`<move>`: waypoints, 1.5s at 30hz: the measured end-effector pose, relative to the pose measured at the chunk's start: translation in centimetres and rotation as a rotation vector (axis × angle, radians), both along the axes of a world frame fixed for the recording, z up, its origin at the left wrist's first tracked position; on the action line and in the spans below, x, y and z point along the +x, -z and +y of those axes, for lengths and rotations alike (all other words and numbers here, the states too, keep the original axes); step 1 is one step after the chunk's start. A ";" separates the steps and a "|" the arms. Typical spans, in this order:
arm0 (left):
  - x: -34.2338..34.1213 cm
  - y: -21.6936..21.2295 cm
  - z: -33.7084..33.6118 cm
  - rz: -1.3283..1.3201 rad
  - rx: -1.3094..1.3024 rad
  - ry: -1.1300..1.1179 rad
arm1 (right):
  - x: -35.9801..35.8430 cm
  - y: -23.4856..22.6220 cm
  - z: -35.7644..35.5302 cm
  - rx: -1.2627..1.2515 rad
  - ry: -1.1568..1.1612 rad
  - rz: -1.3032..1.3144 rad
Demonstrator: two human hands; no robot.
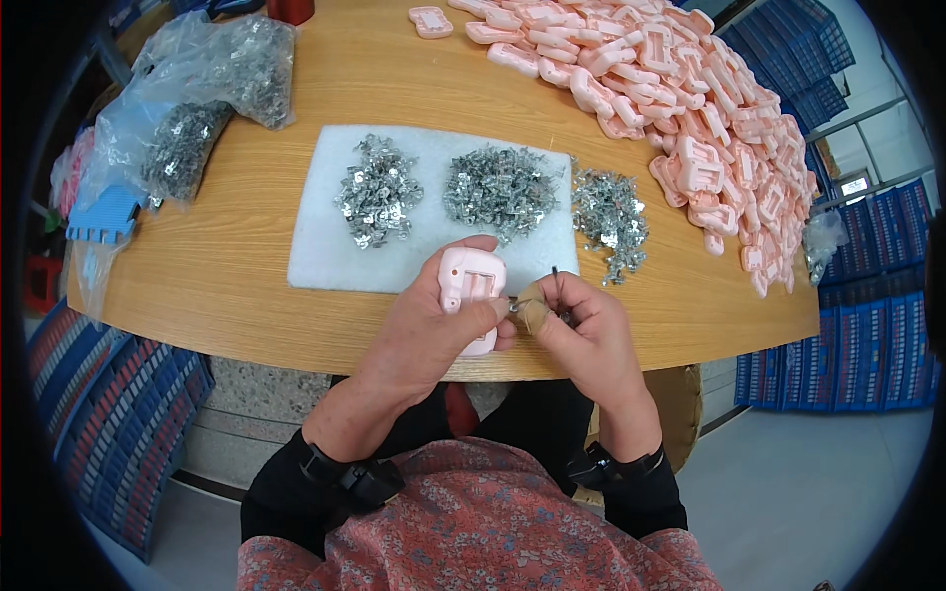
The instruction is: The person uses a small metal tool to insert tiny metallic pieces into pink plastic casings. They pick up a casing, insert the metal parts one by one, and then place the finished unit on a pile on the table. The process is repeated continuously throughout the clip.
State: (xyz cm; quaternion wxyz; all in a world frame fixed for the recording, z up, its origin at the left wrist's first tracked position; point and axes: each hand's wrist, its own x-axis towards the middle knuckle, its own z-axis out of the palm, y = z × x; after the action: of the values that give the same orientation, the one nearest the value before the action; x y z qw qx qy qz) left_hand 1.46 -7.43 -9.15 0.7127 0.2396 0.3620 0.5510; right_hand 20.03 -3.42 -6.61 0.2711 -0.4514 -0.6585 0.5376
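My left hand (419, 320) is closed around a pink plastic housing (471, 276) with a rectangular recess, held just over the table's near edge. Its thumb lies across the housing's lower right side. Close beside it, my right hand (581, 320) pinches a small metal clip (513, 305) against the housing's right edge. Tan tape wraps fingertips of that hand, and a thin dark tool sticks up between its fingers. Beyond the hands, a white foam sheet (310, 261) carries two heaps of metal clips (501, 192). A third clip heap (609, 222) lies at the sheet's right edge.
A large pile of pink housings (690, 128) covers the table's far right, with one single housing (431, 22) apart from it. Clear plastic bags of clips (251, 74) lie at the far left. Blue racks (128, 424) stand on both sides of the wooden table (236, 286).
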 end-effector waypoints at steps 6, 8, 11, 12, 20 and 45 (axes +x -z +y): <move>0.0 0.3 0.0 -0.027 -0.015 -0.018 | -0.2 0.7 -0.2 -0.102 0.034 0.117; 0.0 0.4 0.0 -0.018 -0.009 -0.019 | -0.4 1.0 -0.3 -0.082 0.039 0.126; 0.1 0.4 0.1 -0.013 -0.014 -0.021 | -0.4 1.0 -0.2 -0.079 0.042 0.105; 0.0 0.3 0.1 -0.011 -0.018 -0.024 | -0.2 1.1 -0.1 -0.079 0.036 0.088; -0.1 0.3 0.0 -0.009 0.016 0.020 | 0.1 0.6 0.2 -0.225 0.020 0.186; -0.4 0.5 0.1 -0.237 -0.238 0.192 | -2.6 1.1 0.7 0.591 -0.048 -0.197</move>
State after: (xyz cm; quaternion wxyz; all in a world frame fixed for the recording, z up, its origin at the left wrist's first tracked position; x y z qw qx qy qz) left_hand 1.09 -7.33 -9.70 0.8230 0.1206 0.3138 0.4580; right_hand 17.48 -2.74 -7.69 0.3129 -0.3875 -0.8197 0.2830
